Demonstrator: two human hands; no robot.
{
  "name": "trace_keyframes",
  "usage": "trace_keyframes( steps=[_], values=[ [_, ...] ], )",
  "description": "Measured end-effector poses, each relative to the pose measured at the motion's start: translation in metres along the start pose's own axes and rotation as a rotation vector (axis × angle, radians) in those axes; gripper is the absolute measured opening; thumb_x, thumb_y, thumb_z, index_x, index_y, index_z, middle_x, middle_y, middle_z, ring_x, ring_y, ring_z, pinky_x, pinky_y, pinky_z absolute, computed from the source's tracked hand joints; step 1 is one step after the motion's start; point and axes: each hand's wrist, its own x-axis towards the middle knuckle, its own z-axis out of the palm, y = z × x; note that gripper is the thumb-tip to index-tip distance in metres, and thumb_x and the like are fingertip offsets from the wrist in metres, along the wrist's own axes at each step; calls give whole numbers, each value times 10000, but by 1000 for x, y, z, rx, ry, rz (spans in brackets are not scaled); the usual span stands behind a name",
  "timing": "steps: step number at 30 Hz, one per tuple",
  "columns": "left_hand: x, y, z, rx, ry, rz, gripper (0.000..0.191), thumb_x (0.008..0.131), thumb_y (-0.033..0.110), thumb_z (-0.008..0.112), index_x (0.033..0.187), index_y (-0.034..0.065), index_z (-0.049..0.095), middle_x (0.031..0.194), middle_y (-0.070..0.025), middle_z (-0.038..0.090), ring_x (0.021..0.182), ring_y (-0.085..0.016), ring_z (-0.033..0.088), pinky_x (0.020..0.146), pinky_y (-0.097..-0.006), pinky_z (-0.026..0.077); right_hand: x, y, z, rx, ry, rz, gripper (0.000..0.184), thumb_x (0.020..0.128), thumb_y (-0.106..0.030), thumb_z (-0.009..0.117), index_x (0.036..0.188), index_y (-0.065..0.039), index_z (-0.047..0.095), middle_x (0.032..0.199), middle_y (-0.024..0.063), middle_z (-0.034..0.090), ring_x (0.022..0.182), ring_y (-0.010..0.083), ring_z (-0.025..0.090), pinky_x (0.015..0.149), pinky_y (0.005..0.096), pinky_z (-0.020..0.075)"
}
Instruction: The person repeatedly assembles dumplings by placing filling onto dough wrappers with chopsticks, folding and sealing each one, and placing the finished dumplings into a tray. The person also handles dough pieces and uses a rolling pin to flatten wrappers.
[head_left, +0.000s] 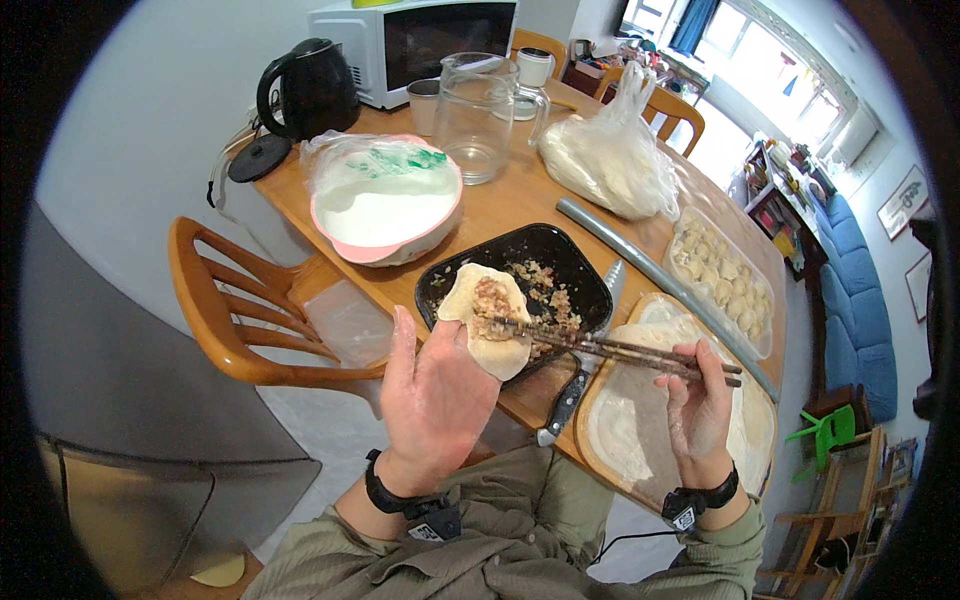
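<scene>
A dumpling wrapper (508, 358) lies on the fingers of my left hand (442, 397), palm up, with minced filling (491, 300) along its middle. My right hand (697, 409) grips dark chopsticks (637, 354), whose tips touch the filling. Under the wrapper and partly hidden by it stands a black tray (577, 251) with more minced filling inside. Right of the tray, a knife with a black handle (564, 405) lies partly beneath the chopsticks. A floured board (622, 427) with a piece of dough (656, 330) on it is below and beside my right hand.
A long grey rod (637, 255) crosses the table beside a clear container of dumplings (724, 277). Farther back are a pink-rimmed bowl (386, 253), a glass pitcher (472, 127), a plastic bag holding something pale (607, 154), a black kettle (319, 90) and a microwave (450, 45). A wooden chair (240, 360) stands left.
</scene>
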Motion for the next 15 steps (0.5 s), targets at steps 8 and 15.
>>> trace_keyframes(
  steps=[8, 15],
  values=[
    [-1, -1, -2, 70, -51, -60, 795, 1015, 591, 185, 1502, -36, 229, 1514, -140, 355, 1401, -276, 336, 1174, -409, 218, 15, 9, 0, 109, -20, 64, 309, 1003, -234, 548, 1016, 64, 630, 939, 171, 680, 768, 232, 705, 671, 233, 596],
    [-4, -3, 2, 53, -6, -77, 840, 989, 624, 262, 1481, -56, 255, 1501, -160, 377, 1387, -290, 358, 1165, -416, 231, 39, -1, -2, -9, -44, 56, 433, 1008, -338, 535, 1057, 82, 625, 998, 166, 674, 933, 259, 692, 863, 269, 571]
  ],
)
